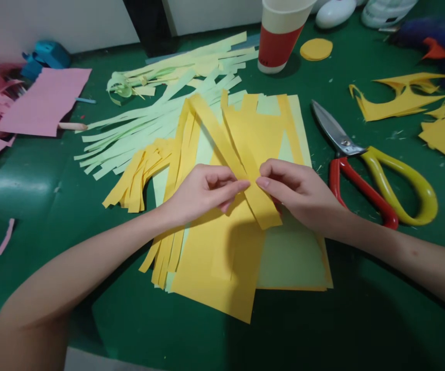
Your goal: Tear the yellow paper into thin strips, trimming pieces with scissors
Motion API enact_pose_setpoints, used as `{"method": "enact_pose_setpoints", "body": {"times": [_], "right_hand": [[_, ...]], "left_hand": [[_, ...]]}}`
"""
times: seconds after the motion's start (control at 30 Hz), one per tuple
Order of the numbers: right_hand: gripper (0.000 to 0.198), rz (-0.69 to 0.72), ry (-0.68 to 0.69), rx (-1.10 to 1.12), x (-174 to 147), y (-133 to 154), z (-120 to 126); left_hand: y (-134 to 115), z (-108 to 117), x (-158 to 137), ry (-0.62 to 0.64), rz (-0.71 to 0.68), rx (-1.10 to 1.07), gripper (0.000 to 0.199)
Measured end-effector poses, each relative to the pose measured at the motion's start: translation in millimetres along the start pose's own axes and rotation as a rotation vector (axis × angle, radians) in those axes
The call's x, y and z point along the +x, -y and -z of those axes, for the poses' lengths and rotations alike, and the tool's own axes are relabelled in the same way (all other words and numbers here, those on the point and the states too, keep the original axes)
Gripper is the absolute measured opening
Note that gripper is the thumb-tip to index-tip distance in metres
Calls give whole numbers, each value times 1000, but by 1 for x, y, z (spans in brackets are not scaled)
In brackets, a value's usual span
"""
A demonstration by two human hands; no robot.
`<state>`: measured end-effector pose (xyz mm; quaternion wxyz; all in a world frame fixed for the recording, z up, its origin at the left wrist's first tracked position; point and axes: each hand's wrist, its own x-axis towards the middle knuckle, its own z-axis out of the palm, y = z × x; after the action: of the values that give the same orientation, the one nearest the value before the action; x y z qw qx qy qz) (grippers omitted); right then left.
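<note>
— Left of the scissors [346, 148], what is being handled?

— A yellow strip [218, 131], lying over the stack [297, 260] of yellow and pale green paper.

— Which way does it point?

— Its long axis slants. The far end bends over, well to the left of the scissors; the near end points back toward the person and rightward, to the scissors' side.

— And the hands?

— The left hand [211, 190] pinches it with thumb and curled fingers, on the edge farther from the scissors. The right hand [297, 193] pinches the edge nearer them. The thumb tips almost meet across the paper.

— How do the scissors themselves lie?

— Blades pointing away from the person and a little left, handles toward the person.

— Can you read anything?

— Beyond the scissors and to their left stands a cup [282, 46] with a red band. Small dark marks sit low on that band, too small to read.
</note>
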<state>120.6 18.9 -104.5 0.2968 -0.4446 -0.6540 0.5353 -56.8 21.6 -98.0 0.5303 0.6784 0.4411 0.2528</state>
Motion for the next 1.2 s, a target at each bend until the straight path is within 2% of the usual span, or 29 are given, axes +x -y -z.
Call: {"method": "enact_pose_setpoints", "body": {"times": [0.1,0.2,0.57,0.73,0.93,1.03,1.2], "right_hand": [[19,-21,22,23,1,0,0],[19,-39,26,59,1,-1,-1],[20,-48,-46,157,1,-3,-3],[18,-2,0,93,2,-3,-1],[20,26,8,13,3,-4,-1],[22,37,-10,-2,2,-5,-1],[20,-10,-30,126,1,-6,-2]], "left_hand": [[-1,0,0,73,17,24,34],[-1,0,0,107,20,65,39],[1,-1,-2,-3,-10,8,37],[2,-1,0,-62,-19,2,36],[1,-1,0,63,-3,20,36],[0,-2,-1,55,-3,3,37],[2,-2,0,-32,-14,-2,37]]}}
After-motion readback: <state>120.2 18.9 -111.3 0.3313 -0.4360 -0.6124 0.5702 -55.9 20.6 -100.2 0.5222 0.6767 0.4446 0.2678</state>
